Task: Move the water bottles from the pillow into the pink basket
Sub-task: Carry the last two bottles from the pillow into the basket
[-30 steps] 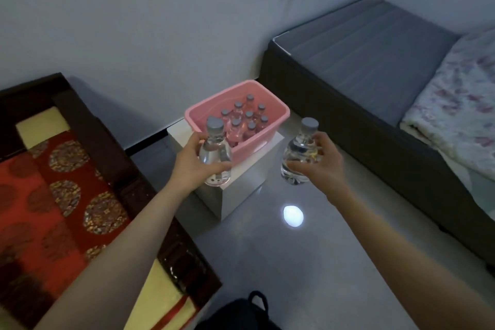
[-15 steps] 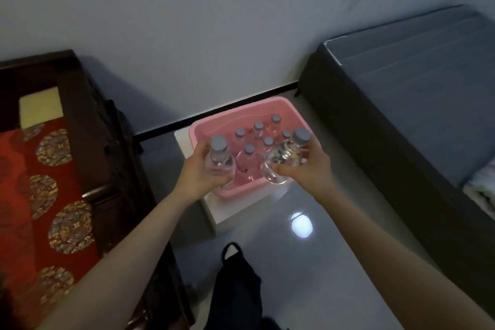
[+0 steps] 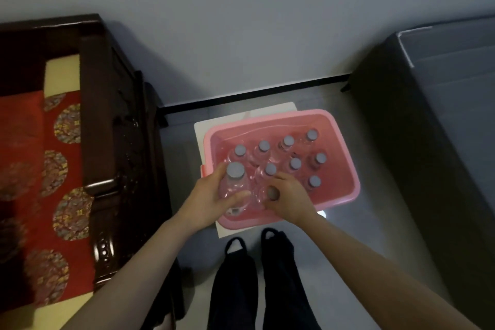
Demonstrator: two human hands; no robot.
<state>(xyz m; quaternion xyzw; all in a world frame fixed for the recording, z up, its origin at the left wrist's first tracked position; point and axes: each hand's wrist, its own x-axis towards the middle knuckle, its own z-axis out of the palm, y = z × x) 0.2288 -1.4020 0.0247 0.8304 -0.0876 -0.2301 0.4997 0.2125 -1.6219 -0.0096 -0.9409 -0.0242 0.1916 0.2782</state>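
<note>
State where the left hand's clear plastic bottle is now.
Head view: the clear plastic bottle is in the left hand, over the near-left corner of the pink plastic basket, beside the right hand.

Clear grey-capped bottles (image 3: 288,142) upright in pink basket (image 3: 340,139)

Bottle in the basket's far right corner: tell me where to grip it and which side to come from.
Pinch the corner bottle at its neck, just under the grey cap, coming straight down from above. It stands upright, boxed in by the walls of the pink basket on two sides and neighbouring bottles on the others, so probably only the top is free.
</note>
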